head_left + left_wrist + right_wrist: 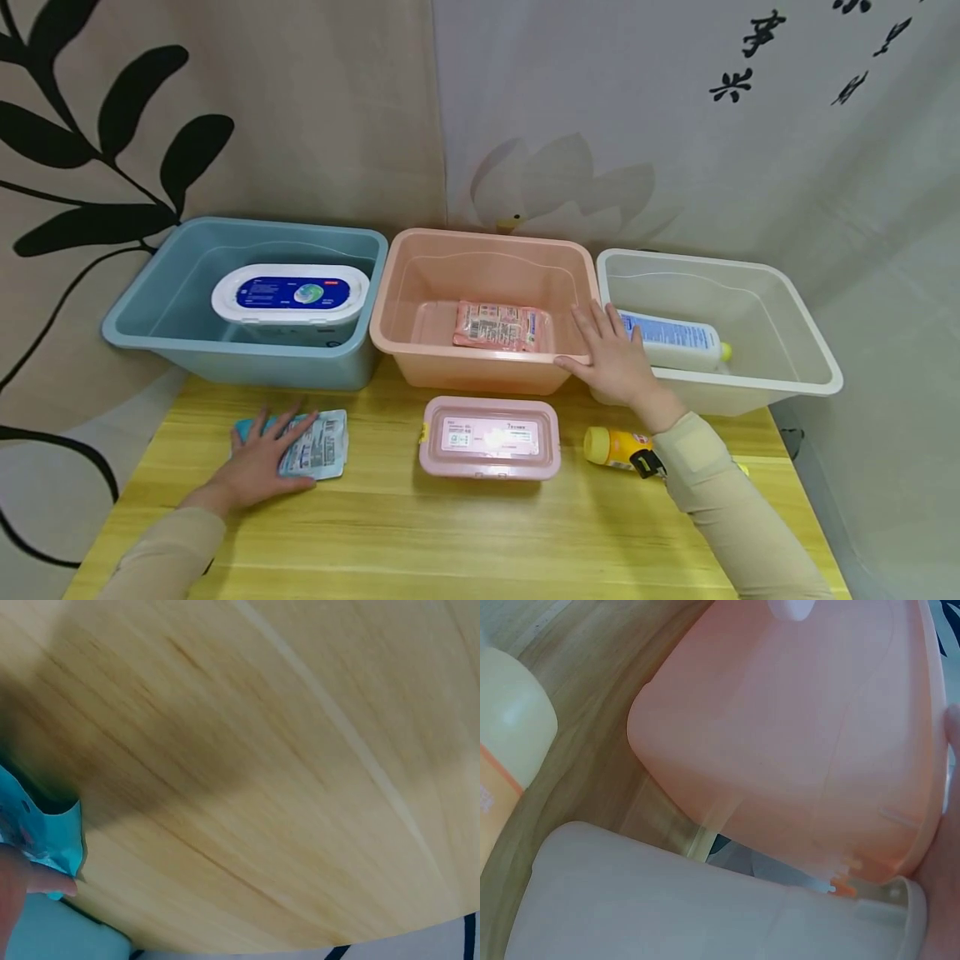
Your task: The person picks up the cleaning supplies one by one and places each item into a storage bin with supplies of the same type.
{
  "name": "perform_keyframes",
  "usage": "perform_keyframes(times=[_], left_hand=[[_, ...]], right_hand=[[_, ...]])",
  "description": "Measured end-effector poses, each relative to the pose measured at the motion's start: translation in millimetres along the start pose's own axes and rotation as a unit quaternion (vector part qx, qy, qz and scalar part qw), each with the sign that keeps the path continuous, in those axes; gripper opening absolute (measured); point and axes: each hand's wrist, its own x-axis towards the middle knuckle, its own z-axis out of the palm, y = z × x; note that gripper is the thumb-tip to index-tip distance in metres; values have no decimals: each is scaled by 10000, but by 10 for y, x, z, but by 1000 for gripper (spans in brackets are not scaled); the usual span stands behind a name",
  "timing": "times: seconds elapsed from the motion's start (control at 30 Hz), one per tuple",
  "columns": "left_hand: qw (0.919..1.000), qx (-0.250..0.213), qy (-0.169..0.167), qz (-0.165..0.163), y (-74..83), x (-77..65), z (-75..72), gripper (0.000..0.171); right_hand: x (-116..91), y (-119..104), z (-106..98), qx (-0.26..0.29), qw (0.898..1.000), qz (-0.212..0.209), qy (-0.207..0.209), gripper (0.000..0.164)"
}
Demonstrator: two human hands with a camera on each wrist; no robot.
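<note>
My left hand (255, 467) rests with spread fingers on a blue-and-white soft packet (326, 442) at the table's left. In the left wrist view, the packet's blue end (60, 836) shows beside a fingertip. My right hand (618, 362) lies with straight fingers over the neighbouring rims of the pink bin (465, 373) and the white bin (750, 396). Inside the pink bin is a pink soft packet (497, 326). A white bottle with a blue label (671, 342) lies in the white bin, partly behind my right hand.
At the back left stands a blue bin (262, 358) with a white-lidded wipes box (292, 304) inside. A pink lidded box (489, 437) sits mid-table. Under my right forearm lies a yellow bottle (618, 448), partly hidden. Curtains (337, 108) hang behind the bins.
</note>
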Motion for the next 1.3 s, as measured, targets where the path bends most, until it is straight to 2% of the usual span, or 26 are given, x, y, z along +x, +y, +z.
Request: perform_keyframes(times=[0.27, 0.43, 0.63, 0.87, 1.07, 1.3], left_hand=[[9987, 408, 284, 121, 19, -23, 6, 93], [9949, 698, 624, 380, -23, -33, 69, 87], [9910, 733, 983, 536, -46, -30, 109, 81], [9875, 1067, 929, 689, 18, 4, 66, 73], [9872, 1131, 925, 647, 48, -17, 22, 65], [9775, 1343, 1417, 798, 16, 4, -43, 65]], right_hand=[[-8, 1, 2, 93, 9998, -181, 82, 85], [-18, 4, 14, 71, 9995, -268, 134, 85], [-25, 10, 25, 59, 9994, -298, 151, 86], [-9, 37, 14, 35, 9995, -257, 155, 87], [-7, 24, 7, 55, 9997, -232, 101, 87], [-11, 12, -2, 61, 9997, -220, 87, 87]])
